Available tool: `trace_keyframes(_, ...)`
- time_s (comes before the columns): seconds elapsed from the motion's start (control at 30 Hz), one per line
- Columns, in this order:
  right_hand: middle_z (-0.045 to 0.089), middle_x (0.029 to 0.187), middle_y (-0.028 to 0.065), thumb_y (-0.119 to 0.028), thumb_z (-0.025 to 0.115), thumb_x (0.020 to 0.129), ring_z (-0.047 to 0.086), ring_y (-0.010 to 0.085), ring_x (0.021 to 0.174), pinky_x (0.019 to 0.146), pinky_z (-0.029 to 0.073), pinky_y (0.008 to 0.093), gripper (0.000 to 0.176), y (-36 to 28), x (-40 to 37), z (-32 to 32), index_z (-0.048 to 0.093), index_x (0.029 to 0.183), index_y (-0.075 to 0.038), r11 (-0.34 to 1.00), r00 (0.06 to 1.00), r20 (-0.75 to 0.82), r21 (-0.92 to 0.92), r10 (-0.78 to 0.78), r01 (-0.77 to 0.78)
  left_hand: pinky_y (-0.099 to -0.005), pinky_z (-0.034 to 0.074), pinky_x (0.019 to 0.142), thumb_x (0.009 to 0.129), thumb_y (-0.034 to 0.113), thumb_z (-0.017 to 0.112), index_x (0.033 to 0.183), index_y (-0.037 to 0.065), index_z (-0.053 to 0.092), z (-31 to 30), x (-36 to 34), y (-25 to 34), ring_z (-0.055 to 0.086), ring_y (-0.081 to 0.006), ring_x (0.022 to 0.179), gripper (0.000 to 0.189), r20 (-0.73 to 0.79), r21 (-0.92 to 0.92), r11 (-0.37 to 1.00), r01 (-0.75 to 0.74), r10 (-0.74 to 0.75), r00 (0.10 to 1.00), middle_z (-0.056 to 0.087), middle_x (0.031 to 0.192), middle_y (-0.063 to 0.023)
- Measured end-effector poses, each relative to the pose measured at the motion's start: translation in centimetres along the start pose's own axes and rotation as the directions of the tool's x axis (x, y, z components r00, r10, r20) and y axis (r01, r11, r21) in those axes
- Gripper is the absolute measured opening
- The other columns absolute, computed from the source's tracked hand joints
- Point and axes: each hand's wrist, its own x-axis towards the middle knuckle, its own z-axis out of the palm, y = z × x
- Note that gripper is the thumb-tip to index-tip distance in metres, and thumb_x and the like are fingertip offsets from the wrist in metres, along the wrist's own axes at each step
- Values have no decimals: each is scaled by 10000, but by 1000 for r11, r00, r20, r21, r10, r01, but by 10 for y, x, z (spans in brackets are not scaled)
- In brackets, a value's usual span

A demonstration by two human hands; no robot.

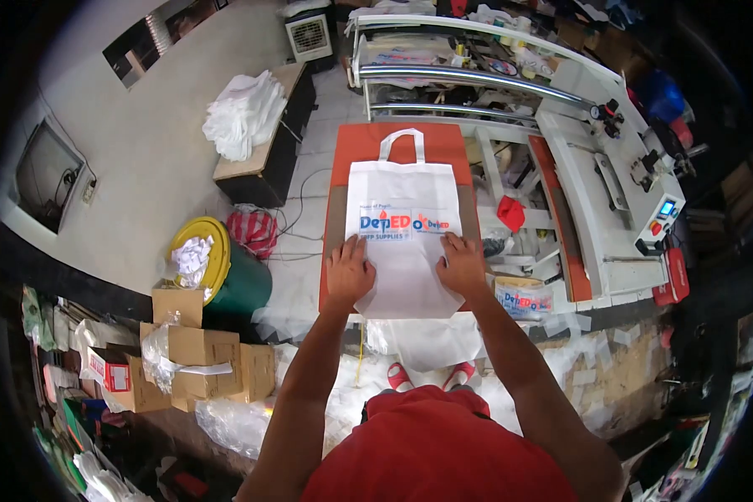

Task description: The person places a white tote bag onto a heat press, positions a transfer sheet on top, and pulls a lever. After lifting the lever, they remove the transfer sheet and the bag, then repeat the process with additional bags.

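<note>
A white tote bag (402, 284) lies spread on an orange-red and brown platen (339, 167), its handle loop pointing away from me. Blue and red print reading "DepED" (385, 222) runs across its middle. My left hand (350, 271) rests on the bag's left edge, just below the print, with its fingers extended. On the opposite edge lies my right hand (462, 263), fingers also stretched out, at about the same height. Both hands touch the fabric. Below the platen's near edge hangs more white material (435, 341).
A large white press machine (590, 192) with metal rollers and a lit control panel (666, 207) stands right. Another printed bag (523, 299) lies beside the platen. Stacked white bags (244, 113), a green bin with a yellow rim (217, 259) and cardboard boxes (205, 347) are left.
</note>
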Motion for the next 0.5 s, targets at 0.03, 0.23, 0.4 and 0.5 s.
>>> trace_keyframes(0.03, 523, 1306, 131, -156, 599, 780, 471, 354, 1164, 1027, 394, 448, 470, 2, -1, 1, 574, 1224, -1, 1000, 1000, -5, -1, 0, 0, -498, 395, 960, 773, 195, 585, 1277, 88, 549, 3, -2, -1, 456, -348, 1215, 516, 14, 48, 999, -9, 8, 1000, 501, 1354, -97)
trace_keyframes(0.23, 516, 1328, 119, -177, 591, 793, 458, 348, 1188, 1022, 401, 441, 467, 11, -6, 9, 574, 1227, -4, 999, 999, -23, -27, -38, 37, -492, 384, 972, 780, 210, 574, 1279, 90, 554, 12, -7, -3, 460, -349, 1219, 514, -4, 84, 996, -2, 2, 1000, 509, 1357, -84)
trace_keyframes(0.4, 516, 1320, 139, -180, 605, 807, 455, 335, 1210, 1038, 383, 451, 445, 11, -3, 8, 575, 1219, -15, 997, 999, -36, 78, -6, 9, -488, 368, 1004, 784, 184, 572, 1289, 78, 540, 8, -6, -2, 459, -341, 1212, 517, 15, 78, 997, 19, -20, 1000, 499, 1367, -106)
trace_keyframes(0.5, 538, 1286, 162, -178, 647, 793, 488, 346, 1176, 1034, 383, 456, 435, 10, -14, -37, 581, 1198, -35, 989, 977, -184, 124, 106, -84, -468, 388, 977, 769, 158, 579, 1268, 43, 535, 0, -10, -14, 469, -363, 1211, 514, -101, -68, 998, -21, 14, 995, 527, 1313, -155)
